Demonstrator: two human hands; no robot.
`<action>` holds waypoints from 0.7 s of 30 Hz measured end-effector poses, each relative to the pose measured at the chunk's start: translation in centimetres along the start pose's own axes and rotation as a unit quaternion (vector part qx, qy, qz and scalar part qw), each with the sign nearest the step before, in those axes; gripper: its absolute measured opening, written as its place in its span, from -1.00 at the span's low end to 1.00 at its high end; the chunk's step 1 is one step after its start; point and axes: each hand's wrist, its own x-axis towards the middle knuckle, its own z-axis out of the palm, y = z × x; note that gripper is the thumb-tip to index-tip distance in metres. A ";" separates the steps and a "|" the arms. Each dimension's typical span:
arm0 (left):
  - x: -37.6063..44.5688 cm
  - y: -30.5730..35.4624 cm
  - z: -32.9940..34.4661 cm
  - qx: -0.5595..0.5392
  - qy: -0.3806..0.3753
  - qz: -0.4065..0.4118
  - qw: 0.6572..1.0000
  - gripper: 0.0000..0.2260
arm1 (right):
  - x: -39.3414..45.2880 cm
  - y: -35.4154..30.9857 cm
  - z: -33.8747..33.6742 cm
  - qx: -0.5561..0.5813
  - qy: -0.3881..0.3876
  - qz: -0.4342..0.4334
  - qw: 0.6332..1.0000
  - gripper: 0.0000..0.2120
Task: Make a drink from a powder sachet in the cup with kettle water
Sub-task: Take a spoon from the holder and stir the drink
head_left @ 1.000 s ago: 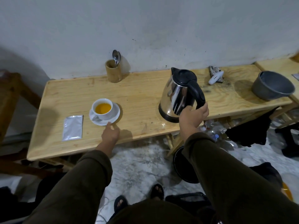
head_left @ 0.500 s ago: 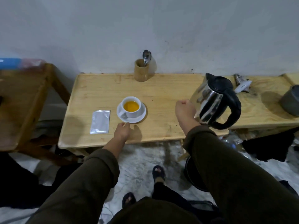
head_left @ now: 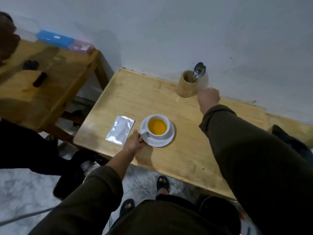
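Note:
A white cup [head_left: 158,116] holding orange-yellow liquid stands on a white saucer [head_left: 163,143] near the front of the wooden table [head_left: 186,150]. A silver sachet [head_left: 120,130] lies flat just left of the saucer. My left hand [head_left: 135,142] grips the saucer's near-left rim. My right hand [head_left: 209,98] reaches to the back of the table, fingers curled and holding nothing, right beside a bamboo holder [head_left: 186,85] with a metal spoon [head_left: 199,70] standing in it. The kettle is out of view.
A second wooden table [head_left: 42,85] stands to the left, carrying a blue box [head_left: 54,39], a pink box and small dark items. A person in dark clothes sits at the far left. A dark object [head_left: 288,138] lies at the table's right. My sandalled feet rest on marble floor.
My right hand has let go of the kettle and moved back-left to the spoon holder. The view swung left, so the kettle left the frame. My left hand closed onto the saucer's rim.

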 end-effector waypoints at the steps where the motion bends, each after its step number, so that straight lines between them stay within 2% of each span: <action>1: 0.0 0.0 0.1 -0.014 0.004 -0.005 1.000 -0.49 | 1.0 -0.4 0.3 0.030 -0.002 0.018 0.999 -0.74; 4: -0.1 0.3 0.6 -0.052 0.011 -0.017 0.998 -0.52 | 3.0 -1.1 1.3 0.111 -0.018 0.054 0.992 -0.70; 8: 0.5 0.4 0.8 -0.070 0.047 -0.030 0.996 -0.63 | 5.0 -1.0 2.5 0.127 -0.025 0.052 0.990 -0.73; 11: 0.6 0.4 0.8 -0.071 0.067 -0.043 0.994 -0.63 | 6.4 -1.1 3.2 0.097 -0.048 0.021 0.994 -0.69; 18: 1.1 0.4 0.8 -0.074 0.086 -0.060 0.992 -0.62 | 8.2 -1.7 4.4 0.161 -0.014 0.013 0.987 -0.75; 21: 1.2 0.4 0.8 -0.079 0.090 -0.067 0.991 -0.61 | 8.7 -1.7 4.5 0.137 0.004 0.019 0.990 -0.72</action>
